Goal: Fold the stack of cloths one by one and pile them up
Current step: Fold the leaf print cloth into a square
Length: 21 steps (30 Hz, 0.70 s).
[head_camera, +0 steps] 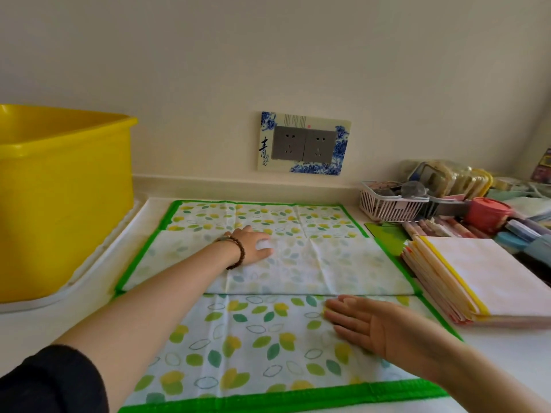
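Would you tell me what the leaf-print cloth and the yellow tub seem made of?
Leaf-print cloth: probably thin matte fabric; creases hold and print shows faintly through the fold. Yellow tub: likely moulded plastic, slightly glossy, with highlights on its rim.

Big yellow tub (59,204) far left, sits on white tray (98,257) on the table (44,326). Dbl wall socket (304,143) w/ blue-flower surround, centre back. White basket (387,208) of odds & ends at right, red lidded pot (487,213) just beside it, green card (384,234) in front
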Available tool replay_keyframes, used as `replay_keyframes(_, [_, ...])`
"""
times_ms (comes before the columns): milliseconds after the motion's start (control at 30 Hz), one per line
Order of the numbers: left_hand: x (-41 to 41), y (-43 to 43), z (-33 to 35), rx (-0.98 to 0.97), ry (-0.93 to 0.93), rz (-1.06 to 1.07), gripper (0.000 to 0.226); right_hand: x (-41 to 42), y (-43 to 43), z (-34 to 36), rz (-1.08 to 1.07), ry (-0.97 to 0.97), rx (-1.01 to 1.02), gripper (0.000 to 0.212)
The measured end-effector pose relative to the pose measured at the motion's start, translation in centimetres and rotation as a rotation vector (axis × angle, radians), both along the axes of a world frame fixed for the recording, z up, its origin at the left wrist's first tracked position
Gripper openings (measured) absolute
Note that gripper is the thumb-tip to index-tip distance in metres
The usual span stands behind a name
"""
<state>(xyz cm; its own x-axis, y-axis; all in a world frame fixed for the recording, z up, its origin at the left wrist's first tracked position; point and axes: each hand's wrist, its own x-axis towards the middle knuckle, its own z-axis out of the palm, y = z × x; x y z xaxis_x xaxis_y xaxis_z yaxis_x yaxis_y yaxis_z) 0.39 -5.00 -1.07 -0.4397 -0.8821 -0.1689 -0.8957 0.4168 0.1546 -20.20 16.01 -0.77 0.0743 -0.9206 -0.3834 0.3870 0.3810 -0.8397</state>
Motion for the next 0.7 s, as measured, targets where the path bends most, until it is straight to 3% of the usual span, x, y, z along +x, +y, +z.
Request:
replay_keyframes(233, [0.8,0.2,1.9,-0.035,-0.051,0.045,0.053,-0.2,-1.9,0.0,-0.061,0.132,-0.065,0.069])
replay_keyframes(467, [4.6,1.3,2.1,0.15,0.246,0.105,0.02,-0.4,-6.6,0.7,-0.092,0.373,-0.113,0.069])
replay_keyframes(567, [5.7,2.3,1.6,0.295,0.342,0.146,0.02,0.0,-8.8,0.3,-0.087,0.415,-0.102,0.071])
replay_keyframes(700, [6.1,3.4,1.1,0.307,0.422,0.197,0.019,0.3,-11.9,0.1,-0.098,0.469,-0.093,0.063])
